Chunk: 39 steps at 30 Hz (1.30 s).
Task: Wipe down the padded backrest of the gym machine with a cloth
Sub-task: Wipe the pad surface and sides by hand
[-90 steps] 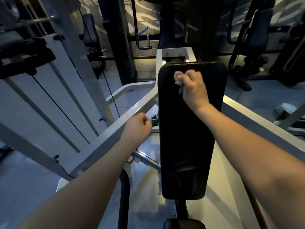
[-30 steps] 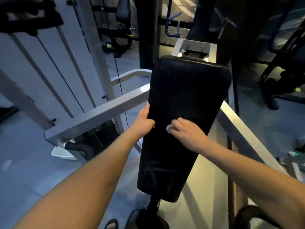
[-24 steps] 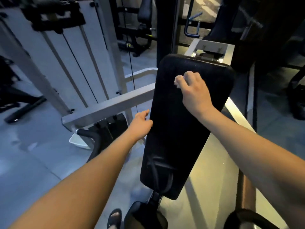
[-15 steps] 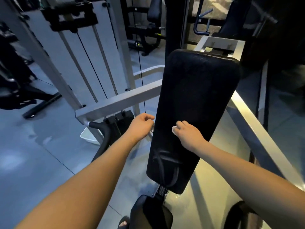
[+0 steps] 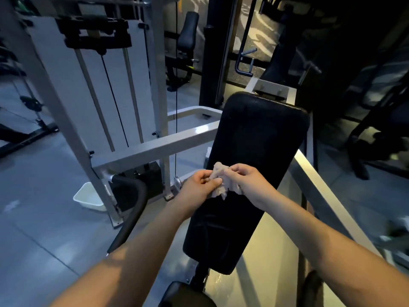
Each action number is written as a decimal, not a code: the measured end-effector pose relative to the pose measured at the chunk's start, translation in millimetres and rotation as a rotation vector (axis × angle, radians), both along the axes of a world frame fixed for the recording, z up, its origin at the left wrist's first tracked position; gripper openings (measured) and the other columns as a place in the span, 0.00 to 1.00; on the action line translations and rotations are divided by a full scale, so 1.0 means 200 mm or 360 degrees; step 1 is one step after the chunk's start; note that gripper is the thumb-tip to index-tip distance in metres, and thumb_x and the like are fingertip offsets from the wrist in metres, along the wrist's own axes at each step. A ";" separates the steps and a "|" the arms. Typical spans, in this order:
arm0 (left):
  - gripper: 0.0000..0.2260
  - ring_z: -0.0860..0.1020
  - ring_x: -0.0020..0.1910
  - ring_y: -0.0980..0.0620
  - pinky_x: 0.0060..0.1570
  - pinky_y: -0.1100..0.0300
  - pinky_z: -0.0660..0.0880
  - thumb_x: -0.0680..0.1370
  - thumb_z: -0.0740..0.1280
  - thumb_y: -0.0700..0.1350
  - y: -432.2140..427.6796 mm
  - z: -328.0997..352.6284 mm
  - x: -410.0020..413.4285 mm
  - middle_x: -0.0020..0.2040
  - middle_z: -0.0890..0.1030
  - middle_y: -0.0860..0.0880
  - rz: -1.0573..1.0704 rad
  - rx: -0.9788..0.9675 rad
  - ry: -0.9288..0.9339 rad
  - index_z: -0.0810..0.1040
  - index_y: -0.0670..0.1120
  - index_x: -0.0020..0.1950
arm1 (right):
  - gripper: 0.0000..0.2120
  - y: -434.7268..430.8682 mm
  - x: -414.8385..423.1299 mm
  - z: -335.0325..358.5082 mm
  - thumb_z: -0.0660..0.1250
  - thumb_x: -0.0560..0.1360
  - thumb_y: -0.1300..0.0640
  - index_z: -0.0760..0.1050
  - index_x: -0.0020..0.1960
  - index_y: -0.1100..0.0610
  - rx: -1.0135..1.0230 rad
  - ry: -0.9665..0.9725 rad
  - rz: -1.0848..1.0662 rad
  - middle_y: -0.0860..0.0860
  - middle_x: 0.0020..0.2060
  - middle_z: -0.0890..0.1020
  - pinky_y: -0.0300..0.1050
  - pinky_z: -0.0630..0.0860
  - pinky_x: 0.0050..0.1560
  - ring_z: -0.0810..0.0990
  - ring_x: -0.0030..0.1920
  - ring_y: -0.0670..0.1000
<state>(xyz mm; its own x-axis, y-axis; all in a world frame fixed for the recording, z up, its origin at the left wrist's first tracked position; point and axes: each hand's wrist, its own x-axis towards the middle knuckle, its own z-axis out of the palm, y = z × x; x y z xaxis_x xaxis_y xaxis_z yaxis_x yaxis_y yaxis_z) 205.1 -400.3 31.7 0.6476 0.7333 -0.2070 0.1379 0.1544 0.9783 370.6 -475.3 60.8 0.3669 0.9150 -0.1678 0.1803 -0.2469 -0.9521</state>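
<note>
- At nine o'clock from the hands, a small white plastic tub [image 5: 89,197] sits on the grey floor beside the pale metal frame post, well apart from the work.
- Just right of it, a pale grey square-section crossbar [image 5: 155,147] runs up toward the pad's left edge at ten o'clock.
- Left hand [image 5: 199,188] is curled, thumb and fingers pinching the left side of a crumpled pale cloth [image 5: 219,180].
- Right hand [image 5: 245,179], at three o'clock of the cloth, is likewise closed on its other side; the cloth is bunched between both hands, over the middle of the long black padded backrest [image 5: 250,173]. Whether it touches the pad I cannot tell.
- The step looks like refolding the cloth: best to open a clean face, flatten it under one palm, then stroke lengthwise with overlapping passes.
- Room to move lies along the pad toward twelve and six o'clock; its rounded edges need the cloth wrapped over them.
- At three o'clock, a slanted pale metal rail [image 5: 321,189] runs close by the pad's right edge, so sideways sweeps there should be short.
</note>
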 end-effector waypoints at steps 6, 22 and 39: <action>0.09 0.80 0.42 0.48 0.48 0.57 0.81 0.81 0.70 0.46 0.16 -0.01 -0.12 0.41 0.83 0.45 0.0140 -0.0127 -0.0138 0.83 0.39 0.50 | 0.14 0.03 0.00 0.10 0.63 0.84 0.54 0.76 0.44 0.61 0.0069 0.0296 -0.0103 0.57 0.42 0.83 0.48 0.78 0.52 0.82 0.46 0.55; 0.14 0.79 0.48 0.53 0.42 0.60 0.71 0.84 0.59 0.61 0.27 0.21 -0.17 0.49 0.82 0.52 -0.0071 0.0440 0.0418 0.77 0.53 0.57 | 0.19 0.06 -0.11 0.21 0.64 0.83 0.61 0.73 0.66 0.39 0.0080 -0.0101 -0.0061 0.54 0.53 0.82 0.50 0.81 0.51 0.84 0.51 0.54; 0.22 0.81 0.39 0.46 0.35 0.53 0.80 0.82 0.67 0.38 0.27 0.15 -0.19 0.47 0.83 0.41 -0.0003 -0.0614 -0.0024 0.66 0.59 0.69 | 0.14 0.05 0.02 0.16 0.58 0.80 0.73 0.79 0.58 0.64 0.0001 0.0522 -0.0303 0.63 0.48 0.81 0.52 0.78 0.51 0.82 0.44 0.58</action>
<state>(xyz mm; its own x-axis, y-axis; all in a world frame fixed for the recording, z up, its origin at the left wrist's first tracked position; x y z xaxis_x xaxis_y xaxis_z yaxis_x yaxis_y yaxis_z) 166.9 -346.1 62.6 0.6541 0.6019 -0.4581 0.1247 0.5115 0.8502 373.9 -464.4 93.8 0.4575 0.8356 -0.3043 -0.1834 -0.2462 -0.9517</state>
